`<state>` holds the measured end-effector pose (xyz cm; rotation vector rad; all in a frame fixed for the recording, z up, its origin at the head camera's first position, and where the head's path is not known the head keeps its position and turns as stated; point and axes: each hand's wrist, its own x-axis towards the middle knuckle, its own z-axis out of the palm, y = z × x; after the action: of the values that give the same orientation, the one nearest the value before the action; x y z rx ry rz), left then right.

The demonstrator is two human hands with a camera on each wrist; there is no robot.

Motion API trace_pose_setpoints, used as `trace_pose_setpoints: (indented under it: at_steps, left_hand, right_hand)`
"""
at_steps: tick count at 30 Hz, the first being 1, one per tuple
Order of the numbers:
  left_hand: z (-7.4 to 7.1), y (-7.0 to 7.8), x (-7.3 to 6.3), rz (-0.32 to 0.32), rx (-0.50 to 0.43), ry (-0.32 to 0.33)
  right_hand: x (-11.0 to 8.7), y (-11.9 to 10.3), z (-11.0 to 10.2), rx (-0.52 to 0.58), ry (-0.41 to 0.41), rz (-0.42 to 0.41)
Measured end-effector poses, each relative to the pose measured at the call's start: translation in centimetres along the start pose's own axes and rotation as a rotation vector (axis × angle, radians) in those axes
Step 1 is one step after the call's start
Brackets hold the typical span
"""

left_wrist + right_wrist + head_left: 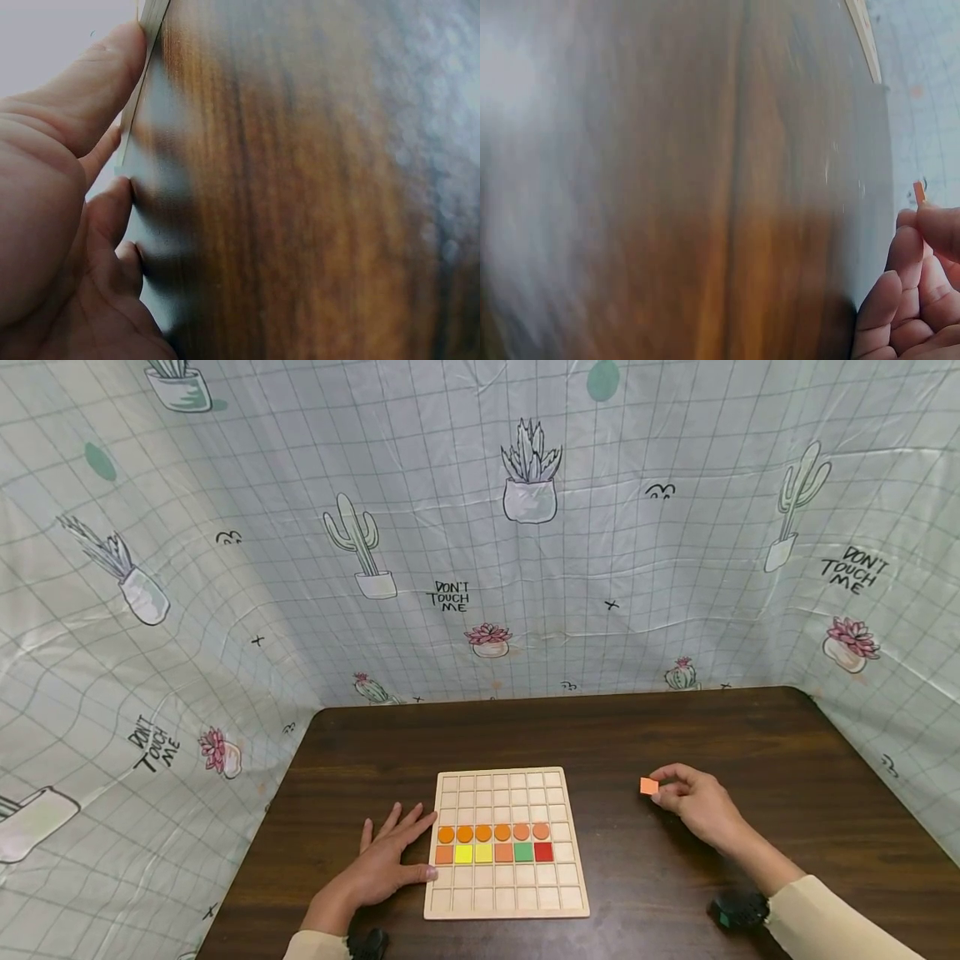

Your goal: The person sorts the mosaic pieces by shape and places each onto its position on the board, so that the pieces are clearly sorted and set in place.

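Note:
A pale wooden grid board lies flat on the dark table. One row holds several orange discs, the two rightmost lighter in tone. Just below them runs a row of square tiles: orange, yellow, green and red. My left hand rests spread at the board's left edge, thumb and a fingertip touching its rim. To the right of the board, my right hand pinches an orange square tile between thumb and fingers. The right wrist view shows this tile edge-on at the fingertips.
The brown wooden table reaches back to a curtain printed with cacti, which hangs behind it and along both sides. A dark device sits at each wrist, by the pale sleeves.

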<state>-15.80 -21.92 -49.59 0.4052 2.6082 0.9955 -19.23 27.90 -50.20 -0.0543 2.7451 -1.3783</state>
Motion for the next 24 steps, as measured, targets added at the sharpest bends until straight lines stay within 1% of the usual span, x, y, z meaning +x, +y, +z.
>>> trace_pose_setpoints:
  at_steps: [7, 17, 24]
  left_hand:
    - [0.0, -0.1, 0.1, 0.007, -0.001, 0.004]
    - [0.1, 0.0, 0.1, 0.009, -0.002, 0.01]
    - [0.1, -0.2, 0.1, -0.003, 0.011, 0.006]
  right_hand:
    - [-0.5, -1.1, 1.7, 0.015, -0.021, -0.029]
    - [-1.4, -2.9, 4.4, 0.068, -0.078, -0.055]
    - [-1.9, -4.0, 6.3, 0.095, -0.062, -0.082]
